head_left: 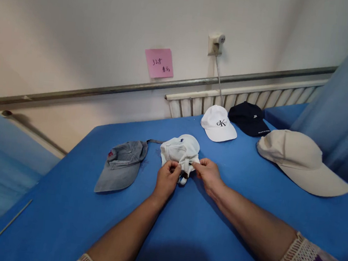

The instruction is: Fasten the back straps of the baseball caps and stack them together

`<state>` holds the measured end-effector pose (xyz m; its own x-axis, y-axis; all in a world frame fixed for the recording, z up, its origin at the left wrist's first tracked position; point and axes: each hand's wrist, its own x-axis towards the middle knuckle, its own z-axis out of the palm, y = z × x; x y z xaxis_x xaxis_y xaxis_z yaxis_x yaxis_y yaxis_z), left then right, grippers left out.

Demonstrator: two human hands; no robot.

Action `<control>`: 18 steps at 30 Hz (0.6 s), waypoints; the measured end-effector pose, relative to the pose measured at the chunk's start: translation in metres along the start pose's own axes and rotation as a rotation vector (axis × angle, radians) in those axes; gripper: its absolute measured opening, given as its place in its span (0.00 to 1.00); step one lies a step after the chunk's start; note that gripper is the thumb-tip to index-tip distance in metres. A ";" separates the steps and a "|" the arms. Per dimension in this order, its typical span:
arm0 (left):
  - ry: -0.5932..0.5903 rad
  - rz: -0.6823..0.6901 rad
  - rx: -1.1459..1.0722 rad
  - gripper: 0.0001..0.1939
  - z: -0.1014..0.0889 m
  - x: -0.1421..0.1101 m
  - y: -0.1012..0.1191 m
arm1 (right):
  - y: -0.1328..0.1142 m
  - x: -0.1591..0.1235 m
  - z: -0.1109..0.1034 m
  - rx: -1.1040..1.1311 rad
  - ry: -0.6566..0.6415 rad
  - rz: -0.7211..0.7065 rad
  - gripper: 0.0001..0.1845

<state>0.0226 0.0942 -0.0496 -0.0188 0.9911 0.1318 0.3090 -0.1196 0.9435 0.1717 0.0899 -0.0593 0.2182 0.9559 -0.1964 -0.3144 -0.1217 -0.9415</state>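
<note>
A white baseball cap [181,146] with a small dark logo lies on the blue table, its back strap and metal buckle turned toward me. My left hand [167,179] pinches the cap's edge on the left of the strap. On the other side, my right hand [209,174] grips the cap's edge close to the buckle, thumb and fingers together. Just left of my hands rests a grey cap [125,162], brim toward me, with a loose strap reaching toward the white one.
Behind stand a white cap with black letters [219,123] and a black cap [247,118]. A large beige cap [299,157] lies right. A thin stick [6,226] lies front left. Blue curtains [346,104] flank the table; a radiator [192,105] and metal rail [119,88] run behind.
</note>
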 end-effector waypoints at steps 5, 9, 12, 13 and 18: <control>-0.007 0.018 -0.003 0.10 0.002 -0.002 0.004 | 0.001 0.010 -0.004 -0.553 0.124 -0.408 0.09; -0.003 -0.005 -0.020 0.11 0.000 -0.001 0.003 | 0.000 0.004 -0.005 -0.589 0.048 -0.442 0.08; 0.004 -0.018 -0.038 0.11 -0.002 -0.001 0.004 | 0.001 -0.004 -0.003 -0.477 -0.004 -0.423 0.10; 0.006 -0.021 -0.045 0.11 -0.002 -0.001 0.004 | 0.001 -0.005 -0.002 -0.444 -0.015 -0.408 0.12; -0.005 -0.012 -0.045 0.10 0.000 -0.002 0.005 | 0.006 -0.005 0.001 -0.409 0.023 -0.339 0.12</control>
<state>0.0241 0.0914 -0.0455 -0.0175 0.9928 0.1188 0.2661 -0.1099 0.9577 0.1681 0.0850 -0.0634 0.2664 0.9543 0.1357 0.1618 0.0946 -0.9823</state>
